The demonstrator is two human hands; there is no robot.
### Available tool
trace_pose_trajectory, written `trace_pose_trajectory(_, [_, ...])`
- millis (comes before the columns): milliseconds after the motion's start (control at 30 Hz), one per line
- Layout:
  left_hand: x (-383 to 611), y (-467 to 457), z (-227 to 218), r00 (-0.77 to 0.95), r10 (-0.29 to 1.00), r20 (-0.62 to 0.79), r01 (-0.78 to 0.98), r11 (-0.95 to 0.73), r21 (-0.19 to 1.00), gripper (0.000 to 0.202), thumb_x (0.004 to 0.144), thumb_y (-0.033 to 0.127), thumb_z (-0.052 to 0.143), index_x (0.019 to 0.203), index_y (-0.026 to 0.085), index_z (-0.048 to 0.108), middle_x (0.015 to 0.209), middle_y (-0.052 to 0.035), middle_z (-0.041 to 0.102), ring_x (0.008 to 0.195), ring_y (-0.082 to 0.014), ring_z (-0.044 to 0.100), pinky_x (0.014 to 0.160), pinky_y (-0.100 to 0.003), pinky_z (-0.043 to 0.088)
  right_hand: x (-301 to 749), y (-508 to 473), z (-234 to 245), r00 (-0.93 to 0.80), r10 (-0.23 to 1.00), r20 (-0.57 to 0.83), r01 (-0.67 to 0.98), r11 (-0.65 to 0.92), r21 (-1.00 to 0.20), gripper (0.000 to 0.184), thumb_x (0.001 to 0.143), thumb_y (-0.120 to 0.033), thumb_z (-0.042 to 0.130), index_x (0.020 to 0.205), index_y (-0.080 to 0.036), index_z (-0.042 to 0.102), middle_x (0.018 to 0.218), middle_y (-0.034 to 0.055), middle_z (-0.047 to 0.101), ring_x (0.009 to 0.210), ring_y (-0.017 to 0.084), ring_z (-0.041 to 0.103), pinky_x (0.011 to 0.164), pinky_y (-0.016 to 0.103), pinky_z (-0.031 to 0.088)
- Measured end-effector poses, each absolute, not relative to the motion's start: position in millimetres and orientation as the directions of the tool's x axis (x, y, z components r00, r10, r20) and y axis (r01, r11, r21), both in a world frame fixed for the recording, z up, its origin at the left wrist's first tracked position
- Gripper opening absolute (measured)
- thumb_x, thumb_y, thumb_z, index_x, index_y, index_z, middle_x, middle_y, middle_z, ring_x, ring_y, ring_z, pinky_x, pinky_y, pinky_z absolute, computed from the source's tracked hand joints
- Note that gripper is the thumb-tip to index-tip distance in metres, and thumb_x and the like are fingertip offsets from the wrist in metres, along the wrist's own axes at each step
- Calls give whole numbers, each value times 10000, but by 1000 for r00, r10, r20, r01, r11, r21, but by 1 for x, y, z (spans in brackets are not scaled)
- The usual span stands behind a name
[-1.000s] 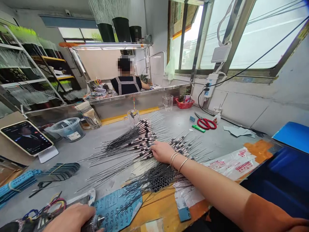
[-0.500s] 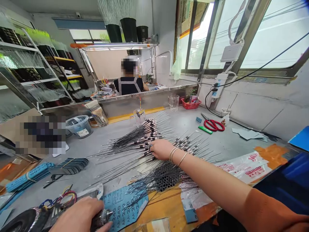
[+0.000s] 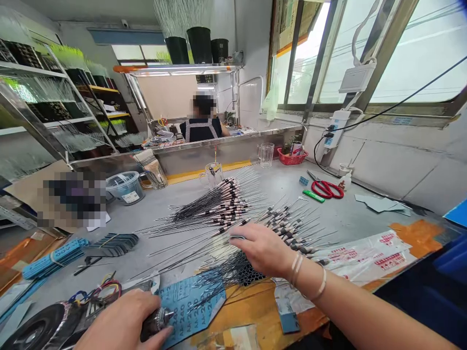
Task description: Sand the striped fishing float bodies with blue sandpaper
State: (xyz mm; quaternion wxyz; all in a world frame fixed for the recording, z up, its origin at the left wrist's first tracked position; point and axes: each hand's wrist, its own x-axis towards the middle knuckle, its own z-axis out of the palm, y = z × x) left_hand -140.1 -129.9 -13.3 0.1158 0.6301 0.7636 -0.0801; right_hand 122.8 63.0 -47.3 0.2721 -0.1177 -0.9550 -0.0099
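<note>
A fan of thin black rods with pink-and-black banded ends (image 3: 219, 206) lies across the grey bench, with a second, smaller bunch (image 3: 288, 226) to its right. My right hand (image 3: 260, 248), with bangles at the wrist, hovers just in front of the fan, fingers pinched on one thin rod (image 3: 204, 245). At the bottom left my left hand (image 3: 122, 318) is closed around a small motor tool with a metal chuck (image 3: 158, 318), which points at a blue sandpaper sheet (image 3: 186, 304).
Red scissors (image 3: 326, 188), a green marker (image 3: 314, 196), a red basket (image 3: 292, 156) and glass cups (image 3: 266, 154) stand at the back. A plastic tub (image 3: 126, 187), blue sandpaper strips (image 3: 54, 257) and coloured wires (image 3: 102, 291) lie left. A person sits beyond the metal divider (image 3: 202, 126).
My right hand has drawn back from the rod pile toward me, pulling one rod along. The view has shifted left. My left hand stays on the tool.
</note>
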Motion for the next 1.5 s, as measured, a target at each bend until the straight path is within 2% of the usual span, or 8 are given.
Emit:
trace_pose_trajectory(100, [-139, -130, -12, -172, 943, -285, 983, 183, 14, 402, 815, 569, 474, 809, 219, 670, 922, -83, 686, 891, -280, 623, 812, -400, 446, 156, 46, -55, -711, 331, 620, 264, 943, -200, 177, 892, -173, 503, 933, -178, 675, 989, 88, 675, 868, 195, 612, 776, 327, 512])
trace_pose_trajectory(200, [-137, -130, -11, -161, 943, -291, 986, 169, 3, 420, 823, 580, 451, 787, 217, 659, 899, -80, 684, 873, -279, 622, 801, -399, 445, 184, 41, -52, -657, 410, 633, 306, 912, -274, 161, 895, -267, 566, 824, -189, 687, 886, 77, 681, 834, 189, 632, 744, 308, 517])
trace_pose_trajectory(500, [-130, -130, -6, -159, 951, -265, 987, 162, -11, 412, 833, 582, 460, 774, 223, 652, 875, -73, 677, 868, -273, 616, 788, -382, 434, 216, 34, -39, -694, 463, 551, 379, 886, -267, 186, 893, -230, 554, 787, -201, 704, 857, 78, 684, 803, 185, 643, 731, 305, 520])
trace_pose_trajectory(700, [-129, -131, -6, -157, 952, -263, 987, 157, -20, 394, 839, 559, 464, 774, 212, 640, 861, -76, 665, 861, -275, 603, 776, -391, 425, 212, 33, -42, -698, 441, 565, 353, 897, -265, 182, 892, -237, 562, 791, -205, 709, 884, 76, 699, 850, 193, 654, 746, 304, 524])
trace_pose_trajectory(867, [-124, -131, -3, -174, 945, -275, 985, 169, -42, 389, 849, 535, 453, 764, 198, 628, 845, -85, 649, 840, -282, 596, 753, -407, 420, 215, 33, -40, -697, 464, 546, 366, 886, -286, 173, 889, -228, 558, 802, -200, 705, 820, 70, 678, 779, 180, 636, 694, 293, 508])
trace_pose_trajectory(1167, [-126, -129, -3, -162, 944, -288, 987, 160, -30, 388, 850, 541, 455, 747, 202, 613, 848, -80, 654, 858, -284, 596, 763, -394, 413, 214, 33, -42, -697, 464, 547, 364, 886, -287, 172, 888, -228, 560, 794, -209, 702, 812, 66, 672, 765, 181, 630, 656, 289, 490])
trace_pose_trajectory(1333, [-125, -129, -3, -152, 952, -266, 988, 148, -33, 364, 855, 520, 466, 739, 204, 601, 831, -74, 649, 846, -280, 595, 749, -384, 406, 212, 33, -45, -698, 454, 554, 352, 891, -286, 168, 890, -230, 558, 801, -215, 700, 829, 66, 681, 763, 180, 636, 656, 287, 495])
trace_pose_trajectory(1500, [-128, -129, -5, -157, 950, -269, 987, 159, -15, 338, 829, 517, 501, 757, 209, 618, 854, -71, 655, 860, -274, 597, 759, -377, 409, 207, 32, -48, -710, 453, 539, 359, 891, -277, 203, 896, -247, 552, 757, -205, 694, 763, 68, 663, 734, 172, 629, 683, 270, 499])
